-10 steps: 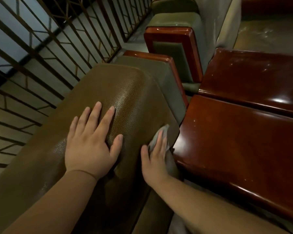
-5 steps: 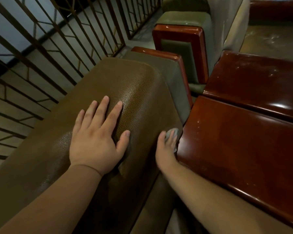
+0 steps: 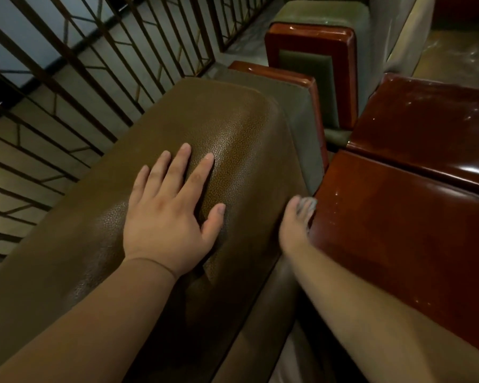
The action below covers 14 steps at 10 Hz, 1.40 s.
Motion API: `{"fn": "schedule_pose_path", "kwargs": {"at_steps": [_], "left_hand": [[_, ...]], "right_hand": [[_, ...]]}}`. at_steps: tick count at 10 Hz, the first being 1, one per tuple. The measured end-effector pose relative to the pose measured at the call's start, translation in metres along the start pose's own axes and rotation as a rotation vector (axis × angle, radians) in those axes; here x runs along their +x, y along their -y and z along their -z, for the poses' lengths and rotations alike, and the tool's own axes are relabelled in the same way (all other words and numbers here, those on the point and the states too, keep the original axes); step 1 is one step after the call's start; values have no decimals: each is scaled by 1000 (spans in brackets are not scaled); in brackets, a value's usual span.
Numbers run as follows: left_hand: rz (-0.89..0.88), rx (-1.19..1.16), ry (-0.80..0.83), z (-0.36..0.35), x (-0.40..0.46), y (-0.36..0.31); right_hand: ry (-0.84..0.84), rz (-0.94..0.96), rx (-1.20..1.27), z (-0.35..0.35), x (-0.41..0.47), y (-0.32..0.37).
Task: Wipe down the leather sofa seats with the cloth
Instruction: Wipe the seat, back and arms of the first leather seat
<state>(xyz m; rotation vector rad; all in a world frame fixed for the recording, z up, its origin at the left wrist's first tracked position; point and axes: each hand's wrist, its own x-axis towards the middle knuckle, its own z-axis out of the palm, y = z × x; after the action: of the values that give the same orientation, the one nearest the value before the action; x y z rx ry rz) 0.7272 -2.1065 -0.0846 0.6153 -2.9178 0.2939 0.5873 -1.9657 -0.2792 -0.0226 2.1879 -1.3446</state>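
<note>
Cloth (image 3: pixel 307 205) grey, crumpled, blurred, gripped by right hand (image 3: pixel 293 225), left hand (image 3: pixel 169 219) flat on sofa back (image 3: pixel 233 128)

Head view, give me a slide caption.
Left hand flat on brown leather sofa; right hand wipes with cloth.

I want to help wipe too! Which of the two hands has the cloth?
The right hand has the grey cloth, down by the sofa's brown leather edge. The left hand holds nothing; it lies flat with fingers spread on the leather.

No readable text, label or number anywhere.
</note>
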Motion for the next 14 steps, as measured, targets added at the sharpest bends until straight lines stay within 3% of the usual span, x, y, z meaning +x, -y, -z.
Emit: {"fn": "schedule_pose_path", "kwargs": {"at_steps": [1,2,3,4,5,6,7,8,9,10,11,12,13,14], "left_hand": [[2,-5,-17,-1,-1,0],[-4,-9,-24,-2,-1,1],[-2,-11,-28,0,-1,0],[-7,-16,-31,1,-1,0],[-7,-11,-47,-3,-2,2],[-11,-16,-58,-7,0,3],[-5,-34,-41,-4,-2,2],[-5,-31,-45,-4,-3,1],[-8,-3,-44,-7,-2,4],[-6,-9,-33,-9,-2,3],[10,-40,-6,-6,-1,4],[12,-89,5,-2,-1,5],[11,-101,-13,-2,-1,3],[39,-93,1,-3,-1,3]], "right_hand": [[-100,-211,109,18,23,34],[109,121,42,-12,-65,22],[136,322,74,-32,-130,14],[19,349,51,-10,-81,51],[-88,260,103,18,-22,79],[-187,481,22,-18,-77,74],[31,760,28,-57,-171,32],[35,829,-28,-25,-133,38],[-108,497,55,13,-55,82],[-109,380,41,0,-73,92],[106,727,10,-41,-170,53],[202,759,-95,-27,-175,37],[14,556,-101,-6,-114,69],[-126,189,-3,-8,-98,103]]}}
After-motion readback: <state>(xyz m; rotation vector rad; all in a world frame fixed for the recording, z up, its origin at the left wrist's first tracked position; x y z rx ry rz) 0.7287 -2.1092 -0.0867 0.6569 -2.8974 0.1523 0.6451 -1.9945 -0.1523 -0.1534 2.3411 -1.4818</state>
